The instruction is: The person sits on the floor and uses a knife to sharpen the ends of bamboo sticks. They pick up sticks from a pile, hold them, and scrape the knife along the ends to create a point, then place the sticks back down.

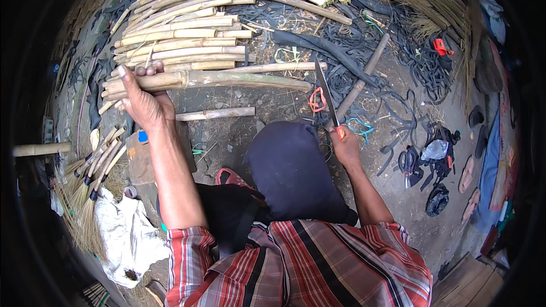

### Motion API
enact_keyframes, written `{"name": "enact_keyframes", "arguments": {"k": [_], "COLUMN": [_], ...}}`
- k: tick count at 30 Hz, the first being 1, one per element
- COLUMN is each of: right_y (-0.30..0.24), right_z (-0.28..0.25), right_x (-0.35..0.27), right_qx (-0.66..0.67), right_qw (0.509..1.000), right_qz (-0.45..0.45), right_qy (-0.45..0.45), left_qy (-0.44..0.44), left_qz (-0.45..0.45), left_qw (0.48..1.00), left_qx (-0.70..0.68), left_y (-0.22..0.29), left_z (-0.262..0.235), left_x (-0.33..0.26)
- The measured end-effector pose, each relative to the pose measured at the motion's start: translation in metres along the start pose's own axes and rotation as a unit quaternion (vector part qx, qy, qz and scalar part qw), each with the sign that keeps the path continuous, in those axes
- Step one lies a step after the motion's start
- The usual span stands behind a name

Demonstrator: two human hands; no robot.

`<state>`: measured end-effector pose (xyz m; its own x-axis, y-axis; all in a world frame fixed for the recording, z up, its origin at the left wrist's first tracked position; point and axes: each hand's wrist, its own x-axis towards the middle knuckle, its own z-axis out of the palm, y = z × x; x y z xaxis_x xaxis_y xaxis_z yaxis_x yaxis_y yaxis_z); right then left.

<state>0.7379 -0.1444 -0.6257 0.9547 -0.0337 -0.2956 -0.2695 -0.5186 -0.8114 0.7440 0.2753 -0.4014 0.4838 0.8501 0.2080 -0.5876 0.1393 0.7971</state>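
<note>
My left hand (149, 102) is closed round the thick left end of a bamboo pole (239, 79). The pole lies level across the view, pale brown with a greenish patch, and its thinner end reaches right, close to the blade. In my right hand (347, 148) is a long knife (326, 92) with a red-orange handle, its dark blade pointing up and away from me. The blade stands just beyond the pole's right end; whether they touch I cannot tell. Below the pole, a short bamboo stick (216, 114) rests on the ground.
Many cut bamboo poles (176, 33) are stacked at the far left. Black rubber strips (335, 51) and a wooden stick (372, 59) lie at far right, with straw bundles (424, 0) behind. Scissors (407, 162) are at right. A wooden block (142, 159), brooms (94, 187) and a white sack (122, 233) are at left.
</note>
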Motion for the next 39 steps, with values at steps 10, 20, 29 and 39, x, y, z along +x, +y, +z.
{"name": "enact_keyframes", "arguments": {"k": [10,20,29,39], "right_y": [-0.020,-0.078,-0.018,-0.021], "right_z": [0.027,0.042,0.110,0.109], "right_x": [0.015,0.021,0.065,0.044], "right_qx": [-0.038,0.082,-0.201,-0.078], "right_qw": [0.997,0.975,0.960,0.974], "right_qz": [-0.069,-0.206,-0.071,-0.183], "right_qy": [-0.020,-0.020,-0.184,-0.111], "left_qy": [0.044,-0.007,0.004,0.020], "left_qz": [0.068,0.139,0.154,0.179], "left_qw": [0.994,0.984,0.980,0.977], "left_qx": [0.075,0.112,0.122,0.114], "left_y": [0.026,0.024,0.025,0.024], "left_z": [-0.007,-0.004,-0.003,-0.013], "left_x": [0.005,0.011,0.014,0.004]}}
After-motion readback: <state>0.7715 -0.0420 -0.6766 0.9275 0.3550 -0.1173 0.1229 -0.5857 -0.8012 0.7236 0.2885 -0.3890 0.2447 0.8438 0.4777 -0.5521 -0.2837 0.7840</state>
